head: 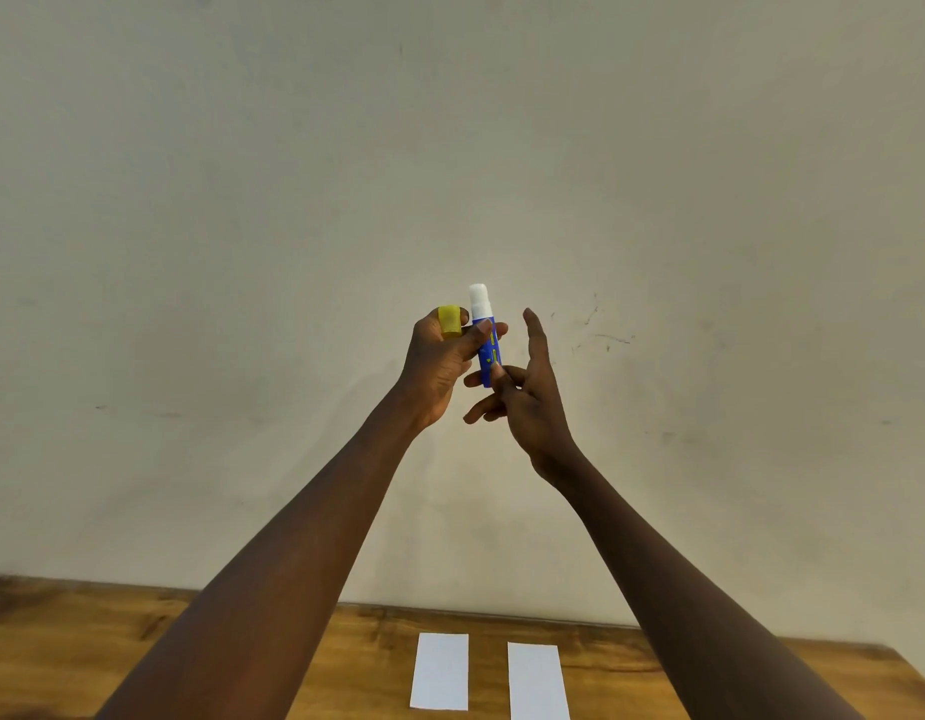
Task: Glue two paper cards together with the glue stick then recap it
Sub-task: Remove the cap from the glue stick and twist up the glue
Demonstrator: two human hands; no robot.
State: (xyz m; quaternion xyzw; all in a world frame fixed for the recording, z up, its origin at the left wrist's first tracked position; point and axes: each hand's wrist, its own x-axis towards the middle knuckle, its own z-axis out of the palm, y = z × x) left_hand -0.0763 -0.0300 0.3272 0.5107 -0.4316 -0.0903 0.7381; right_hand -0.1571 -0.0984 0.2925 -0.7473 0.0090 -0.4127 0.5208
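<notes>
Two white cards, the left card (440,671) and the right card (536,680), lie apart on the near table (86,631). Farther up, the left hand (439,366) grips the uncapped glue stick (487,350) and its yellow cap (450,320). The right hand (533,402) pinches the stick's base, forefinger straight.

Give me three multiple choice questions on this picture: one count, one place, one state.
1. How many paper cards lie on the table? A one B two C three
2. Where is the glue stick's yellow cap? A on the table B in the left hand C on the stick
3. The glue stick is: A capped B uncapped C lying flat
Key: 1 B, two white cards side by side; 2 B, held beside the stick; 3 B, white glue shows on top.
</notes>
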